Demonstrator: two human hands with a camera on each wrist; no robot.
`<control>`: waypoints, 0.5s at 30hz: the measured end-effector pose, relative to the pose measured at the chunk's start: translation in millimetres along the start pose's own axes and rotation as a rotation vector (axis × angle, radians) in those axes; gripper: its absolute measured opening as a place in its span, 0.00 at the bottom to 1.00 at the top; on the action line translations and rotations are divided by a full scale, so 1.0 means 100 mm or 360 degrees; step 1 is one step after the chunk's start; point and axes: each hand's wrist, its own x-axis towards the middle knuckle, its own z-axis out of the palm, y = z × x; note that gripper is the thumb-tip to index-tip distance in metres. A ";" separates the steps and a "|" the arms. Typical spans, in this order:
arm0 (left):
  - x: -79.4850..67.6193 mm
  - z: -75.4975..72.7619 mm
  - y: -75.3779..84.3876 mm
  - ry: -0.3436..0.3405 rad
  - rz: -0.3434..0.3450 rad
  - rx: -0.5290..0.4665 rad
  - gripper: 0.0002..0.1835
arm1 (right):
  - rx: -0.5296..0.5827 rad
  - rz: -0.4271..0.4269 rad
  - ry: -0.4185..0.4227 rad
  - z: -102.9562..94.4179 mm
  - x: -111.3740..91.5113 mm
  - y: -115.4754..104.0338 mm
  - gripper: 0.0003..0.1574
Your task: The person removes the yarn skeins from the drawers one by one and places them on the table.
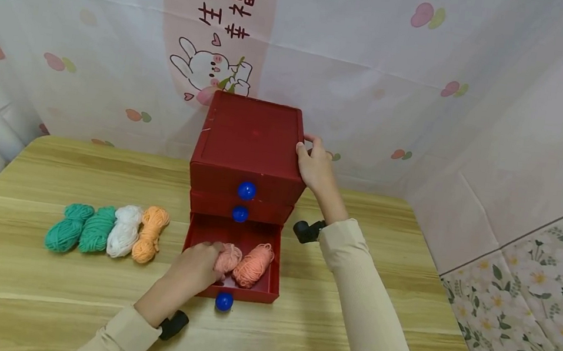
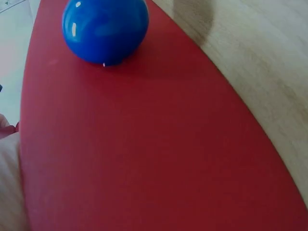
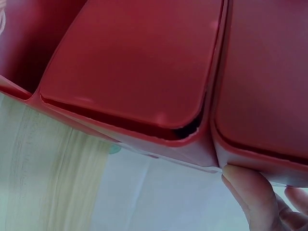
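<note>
A red drawer cabinet (image 1: 254,136) stands on the table with its bottom drawer (image 1: 275,281) pulled out. My left hand (image 1: 194,268) reaches into that drawer, its fingers around the left end of a pale pink yarn skein (image 1: 229,259). Beside it lies a coral yarn skein (image 1: 255,265). In the left wrist view the drawer's front (image 2: 144,144) and blue knob (image 2: 106,29) hide the left fingers. My right hand (image 1: 317,165) rests against the cabinet's upper right side, the thumb (image 3: 250,190) touching the wall in the right wrist view.
Left of the cabinet lie two green yarn skeins (image 1: 98,228), a white skein (image 1: 124,231) and an orange skein (image 1: 150,234) in a row on the wooden table (image 1: 345,338). Two upper drawers with blue knobs (image 1: 247,190) are closed. A printed curtain (image 1: 379,81) hangs behind.
</note>
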 end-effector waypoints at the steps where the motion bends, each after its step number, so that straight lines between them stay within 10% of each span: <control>1: 0.01 0.00 0.00 -0.0012 -0.0001 0.0001 0.25 | -0.0005 -0.0002 0.0001 0.00 0.00 0.00 0.31; 15: 0.09 0.02 -0.04 -0.0132 0.0014 0.0044 0.31 | -0.0027 0.0011 -0.0003 0.00 0.00 -0.01 0.31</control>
